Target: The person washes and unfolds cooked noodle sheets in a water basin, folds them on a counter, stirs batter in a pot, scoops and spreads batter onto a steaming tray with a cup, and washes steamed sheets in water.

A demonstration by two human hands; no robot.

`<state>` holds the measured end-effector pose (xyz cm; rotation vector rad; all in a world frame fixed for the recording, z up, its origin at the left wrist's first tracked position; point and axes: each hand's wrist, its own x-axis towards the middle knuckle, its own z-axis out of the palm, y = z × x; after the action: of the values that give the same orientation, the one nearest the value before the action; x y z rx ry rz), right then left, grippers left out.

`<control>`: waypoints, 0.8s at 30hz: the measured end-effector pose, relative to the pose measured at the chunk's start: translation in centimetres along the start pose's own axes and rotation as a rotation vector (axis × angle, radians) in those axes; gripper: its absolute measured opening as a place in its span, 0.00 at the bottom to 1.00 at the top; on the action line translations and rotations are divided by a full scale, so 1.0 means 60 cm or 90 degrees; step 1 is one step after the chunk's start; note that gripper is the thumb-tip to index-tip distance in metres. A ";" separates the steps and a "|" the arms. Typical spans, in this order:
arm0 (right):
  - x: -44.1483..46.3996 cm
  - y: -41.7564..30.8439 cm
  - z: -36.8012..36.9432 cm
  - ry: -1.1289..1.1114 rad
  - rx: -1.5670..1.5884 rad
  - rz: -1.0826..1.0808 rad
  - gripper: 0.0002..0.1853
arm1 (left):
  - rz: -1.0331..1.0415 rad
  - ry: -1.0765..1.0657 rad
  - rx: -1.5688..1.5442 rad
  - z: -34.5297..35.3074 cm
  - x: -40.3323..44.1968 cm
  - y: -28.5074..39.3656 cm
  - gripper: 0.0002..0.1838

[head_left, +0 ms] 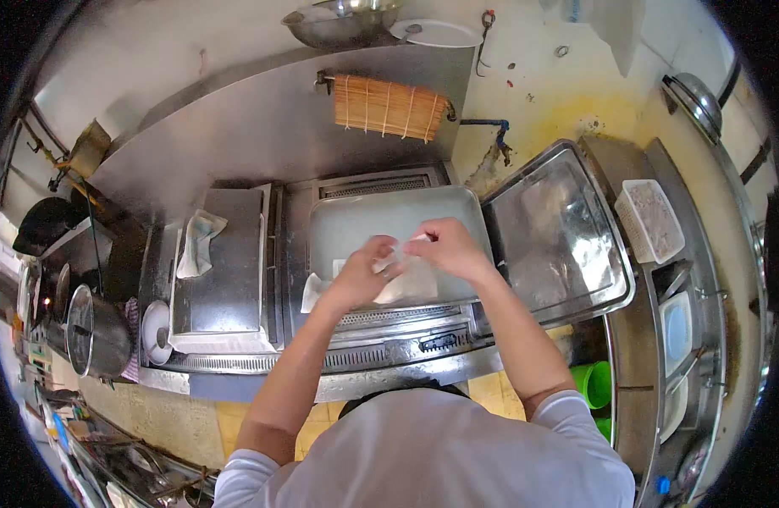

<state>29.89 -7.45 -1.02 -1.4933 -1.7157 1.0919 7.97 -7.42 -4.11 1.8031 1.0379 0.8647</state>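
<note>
A pale rectangular tray (pixel 343 222) lies on the steel counter in front of me, with both my hands over it. My right hand (pixel 451 247) is closed in a pinch on a thin whitish piece whose kind I cannot make out. My left hand (pixel 364 275) is close beside it, its fingers bent and smeared by motion; whether they grip the same piece is unclear. Beneath the hands, a white cloth-like sheet (pixel 417 286) rests in the tray. Another white piece (pixel 314 293) hangs over the tray's near left edge.
To the left, a folded cloth (pixel 200 244) lies on a flat metal cover (pixel 224 292). A large metal tray (pixel 559 233) leans at the right, beside a white basket (pixel 650 220). A bamboo mat (pixel 389 106) hangs behind. A steel pot (pixel 102 334) stands far left.
</note>
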 end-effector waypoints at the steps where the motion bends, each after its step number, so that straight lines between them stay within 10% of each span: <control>1: 0.008 0.000 0.002 0.002 0.124 -0.044 0.12 | 0.020 -0.009 0.032 -0.001 0.015 0.023 0.11; 5: 0.008 -0.090 -0.008 0.082 0.436 -0.208 0.10 | 0.144 0.083 0.136 -0.015 0.044 0.110 0.11; 20: -0.017 0.279 0.004 0.018 -0.323 0.095 0.15 | 0.104 0.344 0.113 -0.140 -0.004 0.027 0.12; 24: 0.030 0.065 0.049 0.104 0.035 -0.153 0.18 | 0.103 0.220 0.152 -0.073 0.005 0.080 0.12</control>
<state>28.90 -6.16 -5.97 -1.2677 -1.6867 0.8608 5.79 -7.09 1.99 2.0013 1.2684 1.2256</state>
